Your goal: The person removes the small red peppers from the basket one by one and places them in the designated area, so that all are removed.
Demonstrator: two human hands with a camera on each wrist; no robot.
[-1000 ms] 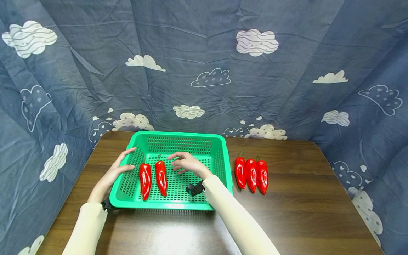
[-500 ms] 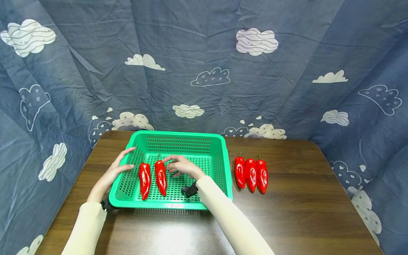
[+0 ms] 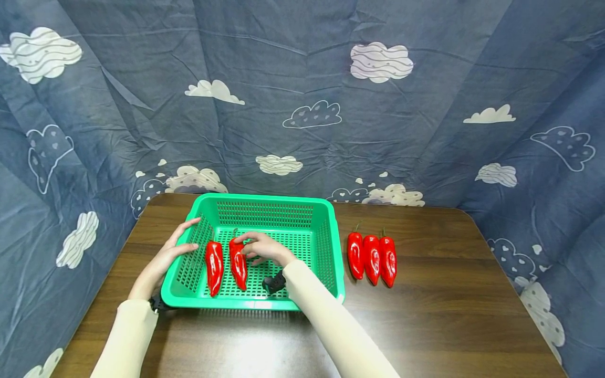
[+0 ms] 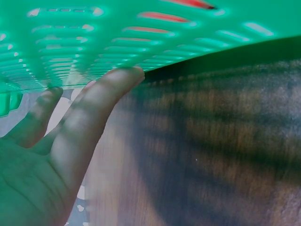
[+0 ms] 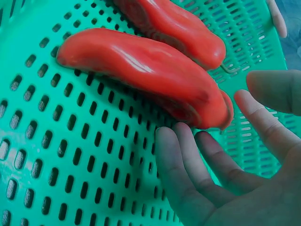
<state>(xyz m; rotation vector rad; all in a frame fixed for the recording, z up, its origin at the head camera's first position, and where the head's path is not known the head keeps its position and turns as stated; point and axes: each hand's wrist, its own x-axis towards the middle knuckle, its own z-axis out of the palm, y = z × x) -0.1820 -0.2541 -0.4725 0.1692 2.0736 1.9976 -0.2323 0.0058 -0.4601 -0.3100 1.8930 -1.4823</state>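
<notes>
My left hand [image 3: 163, 260] rests at the left wall of a green plastic basket [image 3: 255, 305], fingers and thumb extended. In the left wrist view its fingers [image 4: 89, 122] lie along the outside of the perforated wall. Inside the basket are two glossy red peppers, a left one [image 3: 215, 270] and a right one [image 3: 239, 270]. My right hand [image 3: 267, 248] reaches in over the right pepper's stem end. Seen from the right wrist, loosely bent, spread fingertips hover around the thick end of the nearer pepper [image 5: 141, 66], without a grip on it.
Three more red peppers [image 3: 372, 260] lie side by side on the brown wooden table [image 3: 444, 294], right of the basket. A dark blue curtain [image 3: 302, 147] with cloud prints hangs behind the table and along its sides.
My right hand has moved left and slightly down, from the basket's middle to the right pepper's top end. The left hand and the peppers have stayed in place.
</notes>
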